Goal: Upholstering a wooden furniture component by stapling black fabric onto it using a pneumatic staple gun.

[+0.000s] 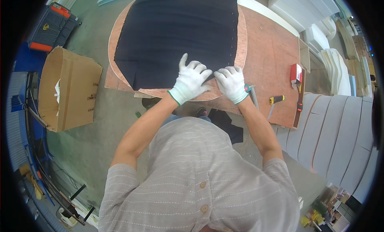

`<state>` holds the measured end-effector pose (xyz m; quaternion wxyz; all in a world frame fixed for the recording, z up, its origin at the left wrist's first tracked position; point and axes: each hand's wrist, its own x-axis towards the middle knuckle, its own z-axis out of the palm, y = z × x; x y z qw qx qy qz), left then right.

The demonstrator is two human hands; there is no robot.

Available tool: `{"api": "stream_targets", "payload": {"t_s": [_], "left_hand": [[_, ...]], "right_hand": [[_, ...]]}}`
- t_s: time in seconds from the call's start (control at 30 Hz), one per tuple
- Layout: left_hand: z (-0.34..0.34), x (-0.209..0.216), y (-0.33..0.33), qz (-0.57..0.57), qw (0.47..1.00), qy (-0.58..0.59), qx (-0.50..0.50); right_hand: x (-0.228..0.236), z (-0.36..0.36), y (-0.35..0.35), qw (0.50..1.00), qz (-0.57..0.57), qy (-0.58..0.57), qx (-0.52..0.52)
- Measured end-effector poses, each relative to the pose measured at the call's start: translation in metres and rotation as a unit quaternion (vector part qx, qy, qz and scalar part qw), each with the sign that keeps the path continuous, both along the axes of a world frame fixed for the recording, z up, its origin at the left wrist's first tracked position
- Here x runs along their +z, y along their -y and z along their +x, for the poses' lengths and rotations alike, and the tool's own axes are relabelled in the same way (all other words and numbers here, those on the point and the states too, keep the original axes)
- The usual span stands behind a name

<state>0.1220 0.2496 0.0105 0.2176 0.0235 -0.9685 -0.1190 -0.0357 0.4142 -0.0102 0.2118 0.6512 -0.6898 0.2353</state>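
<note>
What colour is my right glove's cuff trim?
Green: the thin cuff trim on the white fabric glove, best in the head view.

Your view counts two gloved hands [191,79], one black cloth [180,32] on one table [268,44], one cardboard box [80,88], one red-and-white carton [296,73], one yellow-and-black tool [277,99], two shirt buttons [203,185].

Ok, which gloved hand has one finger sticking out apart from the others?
The left hand: its outermost finger stretches out over the black fabric, apart from its neighbours, while those of the right hand are close together.
</note>
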Motion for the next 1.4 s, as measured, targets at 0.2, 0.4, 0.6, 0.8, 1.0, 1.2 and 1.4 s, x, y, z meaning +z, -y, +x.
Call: {"api": "stream_targets", "payload": {"t_s": [0.2, 0.4, 0.6, 0.8, 1.0, 1.2, 1.4], "left_hand": [[-0.015, -0.021, -0.003, -0.028, 0.999, -0.021, -0.008], [-0.011, -0.017, 0.001, -0.065, 0.997, 0.008, -0.034], [-0.009, -0.014, -0.002, -0.081, 0.993, 0.058, -0.065], [-0.011, -0.010, -0.006, -0.067, 0.990, 0.109, -0.052], [-0.021, 0.003, -0.022, -0.073, 0.982, 0.173, 0.008], [-0.028, 0.011, -0.024, -0.040, 0.962, 0.269, -0.006], [-0.029, 0.013, -0.024, -0.029, 0.961, 0.274, -0.018]], "right_hand": [[0.003, -0.003, -0.005, 1.000, 0.019, 0.015, 0.005], [0.007, -0.005, -0.062, 0.967, -0.060, 0.142, -0.205], [-0.038, 0.039, -0.145, 0.850, 0.250, 0.257, -0.385], [-0.091, 0.037, -0.138, 0.817, 0.282, 0.214, -0.455], [-0.076, 0.010, -0.131, 0.756, 0.290, 0.381, -0.446], [0.053, -0.002, -0.132, 0.589, 0.071, 0.720, -0.359], [0.134, 0.005, -0.067, 0.656, 0.115, 0.679, -0.309]]}}
